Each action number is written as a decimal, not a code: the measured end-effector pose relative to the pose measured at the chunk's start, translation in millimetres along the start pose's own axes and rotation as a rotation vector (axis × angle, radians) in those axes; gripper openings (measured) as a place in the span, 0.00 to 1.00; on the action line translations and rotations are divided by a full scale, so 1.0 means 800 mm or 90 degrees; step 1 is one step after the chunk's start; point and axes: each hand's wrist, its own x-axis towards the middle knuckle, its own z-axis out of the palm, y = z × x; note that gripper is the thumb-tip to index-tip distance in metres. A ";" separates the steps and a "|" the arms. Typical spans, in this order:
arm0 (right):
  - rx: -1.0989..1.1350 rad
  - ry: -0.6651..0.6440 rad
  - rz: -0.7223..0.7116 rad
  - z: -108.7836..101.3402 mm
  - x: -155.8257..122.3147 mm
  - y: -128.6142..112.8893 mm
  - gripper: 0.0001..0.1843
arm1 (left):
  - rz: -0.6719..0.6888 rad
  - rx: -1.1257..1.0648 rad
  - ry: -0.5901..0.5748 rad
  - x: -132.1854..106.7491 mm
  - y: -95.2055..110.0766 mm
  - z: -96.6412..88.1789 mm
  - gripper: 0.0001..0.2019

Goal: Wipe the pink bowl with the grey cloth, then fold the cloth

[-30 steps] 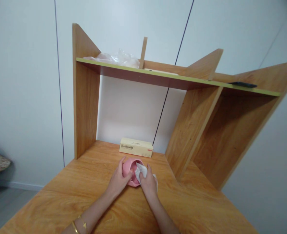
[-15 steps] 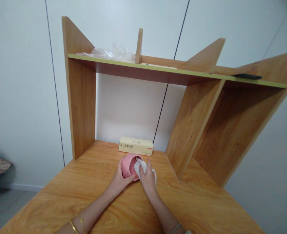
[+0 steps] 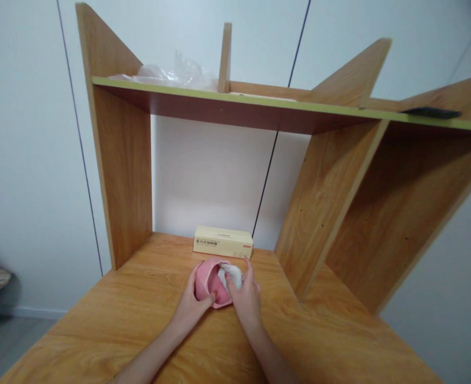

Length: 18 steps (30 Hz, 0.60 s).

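Observation:
A pink bowl point(image 3: 204, 284), tilted with its opening towards the right, is in my left hand point(image 3: 193, 298). The fingers wrap its outer left side and the thumb hooks over the rim. My right hand point(image 3: 245, 298) pinches a crumpled white cloth point(image 3: 232, 276) at the bowl's opening, its thumb pressing on the cloth and one finger stretched up. Part of the cloth lies inside the bowl; the rest is hidden by my right hand. Just behind the bowl stands a long cream cling film box point(image 3: 223, 242).
Both hands are over a wooden desk point(image 3: 147, 320). A wooden shelf unit point(image 3: 129, 170) rises at the back, with side panels left and right. Up on its board lie a clear plastic bag point(image 3: 179, 74) and a dark flat object point(image 3: 433, 112).
My head view has moved closer to the shelf. The bowl has turned somewhat, showing more of its inside, and my right hand has bunched the cloth tighter at the opening.

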 end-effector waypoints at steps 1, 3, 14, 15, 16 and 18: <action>-0.017 -0.025 0.008 0.000 -0.001 0.000 0.34 | 0.003 0.000 0.000 0.000 0.000 0.000 0.33; -0.043 -0.065 0.024 0.001 -0.001 0.000 0.34 | 0.004 -0.001 0.000 -0.001 0.002 -0.001 0.33; 0.116 -0.105 0.073 0.010 -0.011 0.014 0.32 | -0.087 -0.048 -0.011 -0.007 0.020 0.003 0.28; 0.130 -0.101 0.078 0.010 -0.012 0.014 0.32 | -0.074 -0.070 -0.030 -0.009 0.022 0.004 0.30; 0.140 -0.093 0.079 0.011 -0.012 0.014 0.32 | -0.059 -0.091 -0.041 -0.010 0.024 0.006 0.32; 0.137 -0.062 0.070 0.011 -0.013 0.013 0.31 | -0.040 -0.110 -0.041 -0.012 0.027 0.008 0.35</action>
